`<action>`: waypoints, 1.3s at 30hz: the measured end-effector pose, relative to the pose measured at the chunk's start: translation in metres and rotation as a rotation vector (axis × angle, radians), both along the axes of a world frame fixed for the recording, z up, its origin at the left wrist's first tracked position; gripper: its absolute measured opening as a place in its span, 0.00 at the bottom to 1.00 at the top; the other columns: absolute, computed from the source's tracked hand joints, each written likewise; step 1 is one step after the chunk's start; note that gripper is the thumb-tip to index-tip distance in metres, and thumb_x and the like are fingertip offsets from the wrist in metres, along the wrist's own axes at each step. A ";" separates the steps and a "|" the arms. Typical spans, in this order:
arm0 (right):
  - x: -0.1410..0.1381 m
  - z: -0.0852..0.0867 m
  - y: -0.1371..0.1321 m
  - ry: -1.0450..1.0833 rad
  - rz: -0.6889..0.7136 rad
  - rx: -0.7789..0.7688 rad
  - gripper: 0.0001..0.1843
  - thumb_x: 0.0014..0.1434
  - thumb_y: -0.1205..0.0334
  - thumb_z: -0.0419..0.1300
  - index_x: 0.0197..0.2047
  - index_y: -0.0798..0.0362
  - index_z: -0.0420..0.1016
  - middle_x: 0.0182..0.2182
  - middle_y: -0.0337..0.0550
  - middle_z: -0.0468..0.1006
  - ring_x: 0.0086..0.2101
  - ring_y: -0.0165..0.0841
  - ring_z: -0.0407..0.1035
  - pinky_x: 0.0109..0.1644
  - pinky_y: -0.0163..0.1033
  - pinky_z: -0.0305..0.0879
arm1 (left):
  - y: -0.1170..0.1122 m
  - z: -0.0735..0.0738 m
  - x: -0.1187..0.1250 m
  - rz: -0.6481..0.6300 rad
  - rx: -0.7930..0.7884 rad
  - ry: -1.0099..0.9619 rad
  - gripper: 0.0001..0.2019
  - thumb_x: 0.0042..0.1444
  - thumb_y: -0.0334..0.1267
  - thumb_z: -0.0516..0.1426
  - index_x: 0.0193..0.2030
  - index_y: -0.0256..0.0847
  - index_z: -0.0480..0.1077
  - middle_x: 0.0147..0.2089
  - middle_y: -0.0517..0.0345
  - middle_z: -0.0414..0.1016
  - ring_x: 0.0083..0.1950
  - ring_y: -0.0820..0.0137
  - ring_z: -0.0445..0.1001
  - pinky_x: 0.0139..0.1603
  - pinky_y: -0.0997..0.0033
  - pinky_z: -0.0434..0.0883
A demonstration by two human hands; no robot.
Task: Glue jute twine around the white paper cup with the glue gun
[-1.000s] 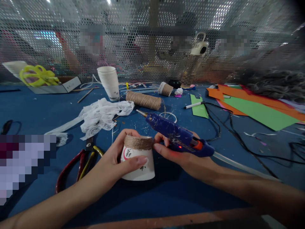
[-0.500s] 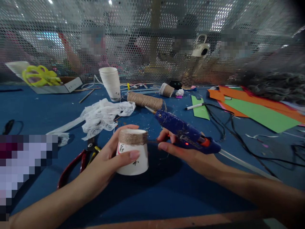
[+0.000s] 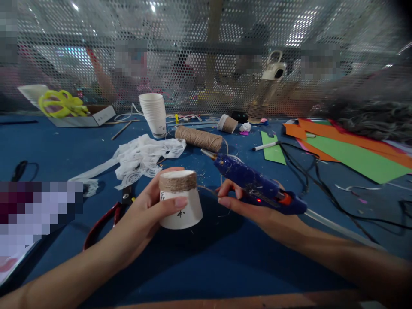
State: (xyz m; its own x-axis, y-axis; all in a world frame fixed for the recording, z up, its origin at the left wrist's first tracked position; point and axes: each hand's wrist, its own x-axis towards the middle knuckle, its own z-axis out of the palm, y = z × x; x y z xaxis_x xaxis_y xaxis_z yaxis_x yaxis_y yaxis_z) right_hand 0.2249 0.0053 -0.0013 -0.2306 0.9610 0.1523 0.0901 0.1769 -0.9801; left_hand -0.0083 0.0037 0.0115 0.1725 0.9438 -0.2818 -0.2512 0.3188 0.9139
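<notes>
My left hand [image 3: 151,206] is closed around a small white paper cup [image 3: 189,210], thumb on its side over some dark printed characters. Brown twine [image 3: 178,182] is wound in a band around the cup's upper part. From that band a loose strand crosses to my right hand [image 3: 240,197], where thumb and forefinger pinch it. The same hand carries a blue hot glue gun [image 3: 249,178], its nozzle toward the twine spool [image 3: 198,138] and a red light lit. The gun's handle is hidden.
White lace [image 3: 138,156] and red-handled pliers [image 3: 103,223] lie at left. Behind stand stacked paper cups [image 3: 152,113], a box [image 3: 103,116] with yellow scissors [image 3: 62,103], and a bottle [image 3: 260,92]. Coloured paper [image 3: 357,156] and black cables [image 3: 341,199] lie at right, before a perforated screen [image 3: 193,56].
The cup has turned and tilted slightly in my left hand. My right hand, with the glue gun, has shifted a little right and down, and the twine strand shows more clearly.
</notes>
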 end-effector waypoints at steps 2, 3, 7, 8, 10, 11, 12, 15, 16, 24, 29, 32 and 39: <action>-0.001 0.001 -0.003 -0.003 0.027 0.003 0.14 0.57 0.60 0.73 0.29 0.49 0.71 0.36 0.35 0.81 0.37 0.30 0.75 0.42 0.34 0.72 | 0.002 -0.002 0.000 -0.020 0.022 -0.006 0.27 0.43 0.42 0.75 0.52 0.50 0.78 0.43 0.61 0.84 0.43 0.64 0.81 0.41 0.75 0.75; -0.001 0.001 -0.005 -0.012 0.036 0.002 0.14 0.58 0.60 0.73 0.29 0.49 0.71 0.36 0.34 0.81 0.37 0.29 0.75 0.42 0.34 0.72 | 0.002 -0.002 0.000 -0.027 0.025 -0.008 0.27 0.43 0.42 0.75 0.52 0.50 0.78 0.44 0.61 0.84 0.44 0.64 0.81 0.41 0.75 0.75; -0.001 0.003 -0.009 -0.072 0.057 -0.001 0.14 0.58 0.60 0.72 0.28 0.49 0.72 0.34 0.34 0.80 0.34 0.28 0.74 0.39 0.33 0.71 | 0.001 0.000 0.001 -0.022 0.007 -0.007 0.29 0.44 0.41 0.74 0.55 0.49 0.78 0.48 0.59 0.85 0.47 0.62 0.81 0.42 0.75 0.74; -0.001 0.003 -0.010 -0.074 0.060 0.003 0.14 0.58 0.59 0.72 0.28 0.49 0.72 0.34 0.34 0.80 0.34 0.28 0.74 0.38 0.32 0.71 | 0.000 0.001 0.001 -0.027 0.005 -0.008 0.29 0.44 0.42 0.74 0.55 0.49 0.78 0.48 0.59 0.86 0.47 0.62 0.81 0.42 0.76 0.74; -0.001 0.004 -0.011 -0.065 0.062 0.010 0.13 0.58 0.59 0.72 0.28 0.48 0.72 0.35 0.33 0.81 0.33 0.27 0.74 0.38 0.31 0.72 | -0.001 0.002 0.001 -0.039 0.007 -0.011 0.28 0.44 0.43 0.74 0.55 0.50 0.78 0.47 0.60 0.86 0.47 0.62 0.81 0.42 0.75 0.74; -0.002 0.005 -0.012 -0.062 0.065 0.017 0.13 0.58 0.60 0.72 0.28 0.48 0.73 0.35 0.33 0.81 0.33 0.27 0.74 0.37 0.31 0.72 | -0.001 0.002 0.000 -0.044 0.009 -0.009 0.28 0.45 0.43 0.73 0.55 0.50 0.78 0.47 0.60 0.86 0.47 0.62 0.81 0.42 0.76 0.74; -0.002 0.006 -0.012 -0.067 0.070 0.029 0.13 0.58 0.61 0.72 0.28 0.48 0.73 0.35 0.33 0.82 0.32 0.26 0.75 0.37 0.30 0.72 | -0.001 0.001 0.000 -0.051 0.012 -0.008 0.28 0.45 0.43 0.73 0.55 0.50 0.78 0.47 0.60 0.86 0.47 0.62 0.81 0.42 0.75 0.74; -0.003 0.009 -0.014 -0.107 0.088 0.095 0.12 0.57 0.65 0.72 0.27 0.48 0.73 0.33 0.33 0.82 0.31 0.26 0.76 0.35 0.30 0.71 | 0.000 -0.001 -0.002 -0.063 0.013 -0.008 0.27 0.47 0.42 0.72 0.56 0.53 0.78 0.47 0.61 0.86 0.46 0.63 0.82 0.42 0.76 0.74; -0.003 0.010 -0.014 -0.111 0.099 0.123 0.12 0.57 0.66 0.72 0.28 0.48 0.73 0.32 0.33 0.82 0.31 0.27 0.76 0.35 0.31 0.71 | 0.000 -0.002 -0.002 -0.067 0.014 -0.016 0.27 0.47 0.42 0.72 0.56 0.53 0.78 0.47 0.61 0.86 0.46 0.63 0.82 0.42 0.76 0.75; 0.004 0.007 -0.007 -0.257 0.119 0.400 0.12 0.57 0.62 0.73 0.33 0.49 0.72 0.38 0.39 0.81 0.35 0.32 0.76 0.41 0.37 0.73 | 0.001 -0.001 -0.003 -0.077 0.054 -0.062 0.26 0.49 0.39 0.71 0.57 0.50 0.76 0.52 0.58 0.86 0.53 0.58 0.82 0.40 0.75 0.76; 0.009 0.007 -0.001 -0.277 -0.040 0.504 0.14 0.57 0.58 0.72 0.30 0.47 0.69 0.41 0.41 0.78 0.39 0.37 0.74 0.44 0.43 0.73 | -0.004 0.008 0.001 -0.030 -0.006 -0.015 0.28 0.50 0.40 0.70 0.59 0.48 0.74 0.56 0.53 0.85 0.54 0.53 0.82 0.42 0.69 0.77; 0.012 0.008 -0.001 -0.291 -0.024 0.441 0.11 0.61 0.58 0.69 0.32 0.46 0.70 0.35 0.41 0.77 0.35 0.37 0.74 0.38 0.42 0.71 | -0.005 0.010 0.001 -0.046 -0.013 -0.045 0.28 0.48 0.40 0.71 0.58 0.49 0.74 0.55 0.55 0.85 0.55 0.53 0.82 0.44 0.69 0.77; 0.017 0.019 -0.002 -0.473 0.045 0.532 0.11 0.61 0.59 0.68 0.31 0.48 0.70 0.27 0.36 0.74 0.27 0.31 0.69 0.29 0.37 0.64 | -0.005 0.011 0.000 -0.047 0.040 -0.107 0.22 0.49 0.41 0.70 0.52 0.48 0.78 0.45 0.58 0.87 0.46 0.60 0.83 0.41 0.73 0.76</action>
State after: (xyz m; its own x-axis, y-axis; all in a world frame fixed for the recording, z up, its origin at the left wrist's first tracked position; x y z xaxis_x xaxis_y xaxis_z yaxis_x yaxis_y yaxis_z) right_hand 0.2423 0.0036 0.0175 -0.4257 0.7719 0.4722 0.4656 0.6343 -0.6172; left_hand -0.0080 -0.0015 0.0220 0.2434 0.9443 -0.2215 -0.3338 0.2960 0.8950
